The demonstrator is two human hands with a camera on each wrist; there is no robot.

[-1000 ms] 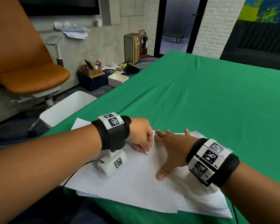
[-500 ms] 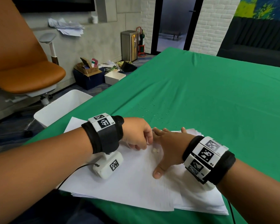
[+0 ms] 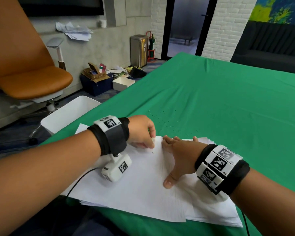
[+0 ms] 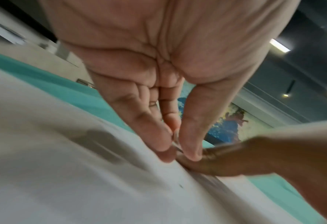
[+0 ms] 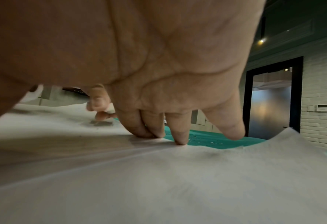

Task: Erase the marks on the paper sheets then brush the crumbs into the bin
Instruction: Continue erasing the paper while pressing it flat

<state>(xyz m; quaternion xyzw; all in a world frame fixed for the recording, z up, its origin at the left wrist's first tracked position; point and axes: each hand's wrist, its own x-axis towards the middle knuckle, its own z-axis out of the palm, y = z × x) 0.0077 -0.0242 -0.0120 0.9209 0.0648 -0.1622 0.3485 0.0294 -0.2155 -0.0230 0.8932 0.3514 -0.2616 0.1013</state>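
Observation:
A stack of white paper sheets (image 3: 140, 193) lies on the green cloth at the near edge of the table. My left hand (image 3: 152, 142) pinches a small white eraser (image 3: 153, 139) and holds it on the top sheet near its far edge. A tiny dark mark (image 3: 152, 152) shows just in front of it. My right hand (image 3: 174, 159) lies flat on the paper right beside the left hand, with straight fingers (image 5: 179, 141) pressing the sheet down. Dark eraser crumbs (image 3: 167, 123) are scattered on the cloth just beyond the paper. In the left wrist view, my left hand (image 4: 177, 150) pinches thumb against fingertips on the paper.
A white bin (image 3: 70, 108) stands on the floor beside the table's left edge, close to the paper. An orange chair (image 3: 32, 82) and boxes (image 3: 95, 82) stand further left. The green cloth (image 3: 228, 116) stretches far to the right and back.
My left hand has shifted a little back and forth over the sheet's far edge with the eraser. The right hand has stayed flat on the paper.

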